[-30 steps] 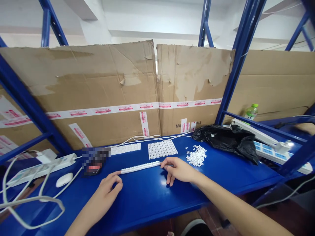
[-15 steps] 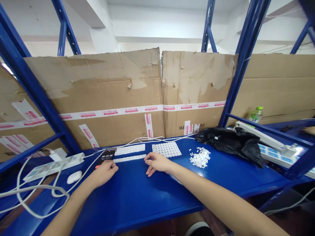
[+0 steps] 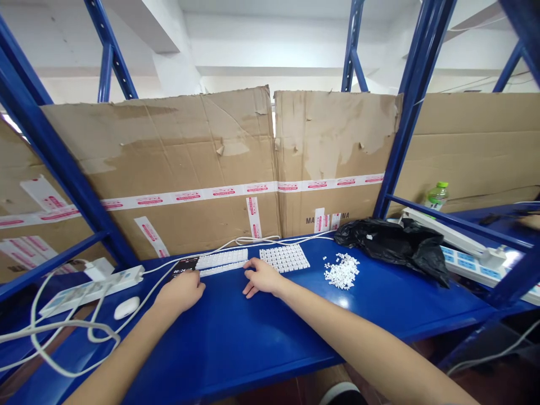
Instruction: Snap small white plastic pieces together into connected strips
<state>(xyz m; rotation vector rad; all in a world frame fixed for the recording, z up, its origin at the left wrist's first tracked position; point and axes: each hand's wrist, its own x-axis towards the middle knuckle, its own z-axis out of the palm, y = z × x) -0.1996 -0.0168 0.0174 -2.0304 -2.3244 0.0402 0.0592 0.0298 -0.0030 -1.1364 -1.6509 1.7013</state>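
Note:
On the blue table [image 3: 236,326], my left hand [image 3: 180,291] has its fingers curled in, resting at the near edge of a dark phone [image 3: 181,265] with a timer on its screen. My right hand [image 3: 262,278] touches the right end of a narrow strip of white pieces [image 3: 221,269]; thumb and index are close together, the other fingers loosely bent. Anything between its fingertips is too small to tell. Behind the strip lies a white keyboard-like block [image 3: 221,257]. A second block of white pieces [image 3: 284,257] sits right of it, and a loose pile of small white pieces [image 3: 341,271] farther right.
A black plastic bag [image 3: 396,247] lies at the back right, near a bottle with a green cap [image 3: 437,196]. At the left are a power strip [image 3: 93,289], looped white cables [image 3: 63,323] and a white oval object [image 3: 127,307]. Cardboard panels [image 3: 189,152] stand behind.
My left hand has moved slightly right and up, covering more of the phone. My right hand has shifted slightly left along the strip. The camera view has shifted a little.

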